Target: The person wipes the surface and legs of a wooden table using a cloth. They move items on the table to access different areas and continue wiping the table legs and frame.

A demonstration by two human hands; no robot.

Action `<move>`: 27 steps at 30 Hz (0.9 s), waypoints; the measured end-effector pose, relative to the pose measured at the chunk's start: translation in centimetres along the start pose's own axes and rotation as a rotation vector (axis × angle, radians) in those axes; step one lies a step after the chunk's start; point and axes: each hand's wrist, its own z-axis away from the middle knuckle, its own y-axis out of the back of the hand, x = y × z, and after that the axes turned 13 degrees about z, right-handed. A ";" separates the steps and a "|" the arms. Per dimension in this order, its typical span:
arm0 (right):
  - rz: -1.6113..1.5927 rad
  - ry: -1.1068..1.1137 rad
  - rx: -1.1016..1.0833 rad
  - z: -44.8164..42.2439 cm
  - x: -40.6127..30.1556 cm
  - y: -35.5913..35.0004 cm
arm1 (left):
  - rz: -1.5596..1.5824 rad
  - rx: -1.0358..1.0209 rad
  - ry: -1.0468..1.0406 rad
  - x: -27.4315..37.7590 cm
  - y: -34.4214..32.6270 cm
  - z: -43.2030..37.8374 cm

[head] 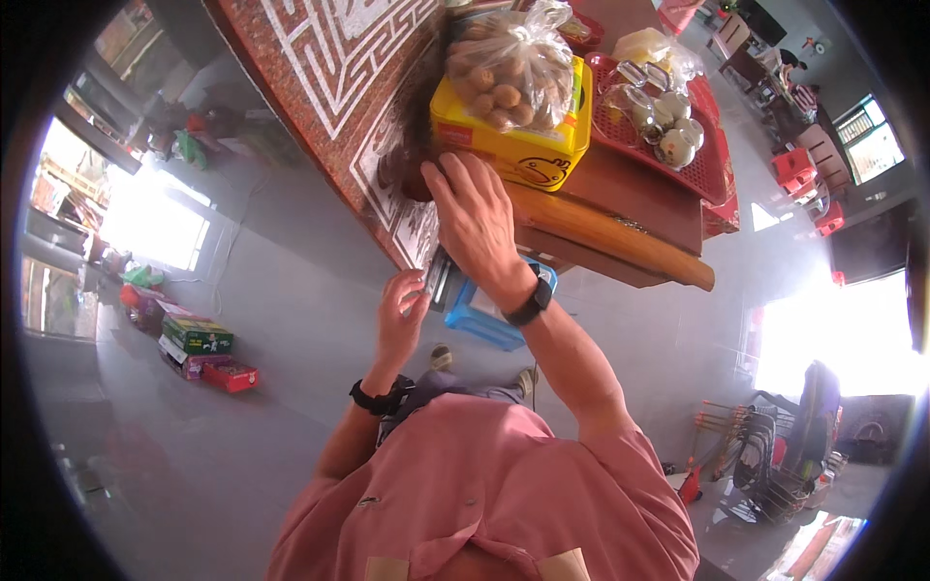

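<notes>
My right hand (pixel 476 214) reaches over the corner of a red stone-look table with a white key pattern (pixel 312 65). Its fingertips are beside a dark rounded object (pixel 415 178) and the lower side of a yellow box with a duck face (pixel 538 168); whether they grip anything is hidden. On the box lies a knotted clear plastic bag of round brown items (pixel 508 80). At the table's near corner is my left hand (pixel 402 312), its fingers bent close to the edge; I cannot tell whether it holds something small.
A red perforated tray (pixel 708 171) with small patterned ceramic cups (pixel 677 145) and plastic packs stands right of the box, on a brown wooden piece with a rounded rail (pixel 617 236). A blue plastic container (pixel 483 323) is below. Cartons (pixel 196 334) lie on the floor at left. People are far off at upper right.
</notes>
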 end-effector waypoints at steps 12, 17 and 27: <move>0.021 -0.125 -0.116 5.6 7.2 5.9 | 0.003 -0.140 -0.045 -0.6 -6.1 -0.6; 0.154 -0.222 -0.111 10.4 12.6 10.1 | 0.056 -0.175 -0.039 -0.7 -9.6 -1.3; 0.462 -0.559 -0.175 19.6 21.9 20.1 | 0.095 -0.144 -0.078 -2.9 -11.8 -0.7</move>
